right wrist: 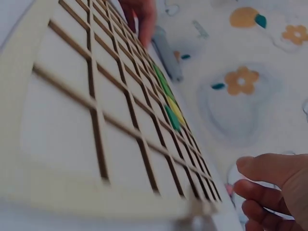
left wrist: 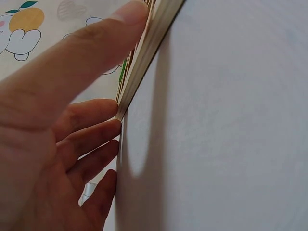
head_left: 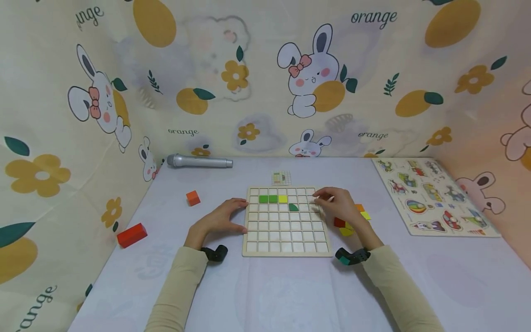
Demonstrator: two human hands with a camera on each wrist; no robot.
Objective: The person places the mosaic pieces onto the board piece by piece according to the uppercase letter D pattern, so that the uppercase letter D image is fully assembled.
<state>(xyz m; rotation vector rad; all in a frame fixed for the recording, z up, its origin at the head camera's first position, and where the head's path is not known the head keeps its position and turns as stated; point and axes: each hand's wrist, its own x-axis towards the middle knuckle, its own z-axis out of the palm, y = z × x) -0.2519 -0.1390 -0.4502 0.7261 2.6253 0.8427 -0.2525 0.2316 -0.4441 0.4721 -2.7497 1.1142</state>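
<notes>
A wooden grid board (head_left: 286,255) lies flat in front of me, its cells framed by thin strips. In its upper rows sit two green squares (head_left: 268,198), a yellow square (head_left: 283,198) and a dark green quarter-round piece (head_left: 293,207). My left hand (head_left: 221,216) rests its fingertips and thumb against the board's left edge, fingers fairly straight. Over the upper right corner hovers my right hand (head_left: 338,203), loosely bent; the right wrist view shows nothing between thumb and forefinger. Beneath that arm lie red, yellow and orange pieces (head_left: 346,230), partly hidden.
A small pattern card (head_left: 281,178) lies behind the board. At the back left is a grey toy microphone (head_left: 199,161). An orange cube (head_left: 192,198) and a red block (head_left: 132,235) stand on the left. A picture puzzle board (head_left: 435,198) lies at the right.
</notes>
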